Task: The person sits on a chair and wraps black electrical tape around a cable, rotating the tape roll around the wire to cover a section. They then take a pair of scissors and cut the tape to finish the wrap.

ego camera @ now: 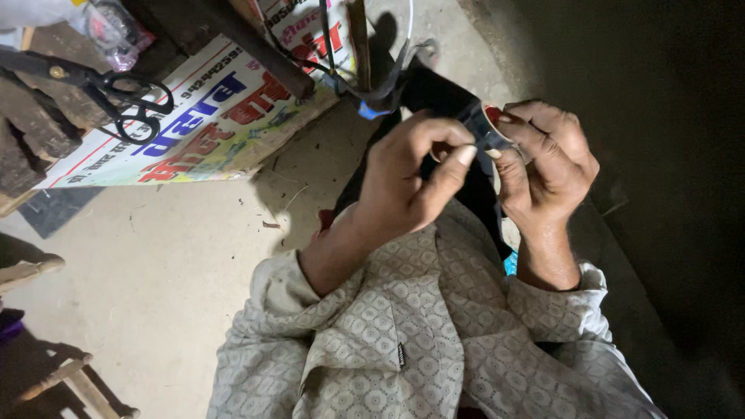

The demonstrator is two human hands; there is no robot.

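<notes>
No box, bowl or other container shows clearly; at the top left corner a crumpled clear plastic bag (116, 31) lies on the wooden surface (31, 124), and what it holds cannot be made out. Much is hidden or dim: the whole right side of the view is dark wall or shadow; the lower edge cuts off the person's patterned shirt (419, 326); a wooden stool (70, 380) at the bottom left is only partly in view; a dark cable (334, 54) runs up past the top edge.

The left hand (411, 182) and the right hand (547, 167) are close together in front of the chest, raised above the concrete floor (171, 256); both pinch a small roll of dark tape (489, 128) with a red inner core; the left thumb and forefinger close on a loose strip at the roll's near edge, while the right fingers (535, 143) clamp the roll itself from the far side. The roll looks narrow, black on the outside, red within; its lower half is covered by the fingers. Behind the hands hangs a piece of black cloth (434, 93), its shape hard to read against the shadow.

On the surface at the left lie black scissors (128, 101), just beside a colourful printed poster (209, 124) that slopes down toward the floor.
</notes>
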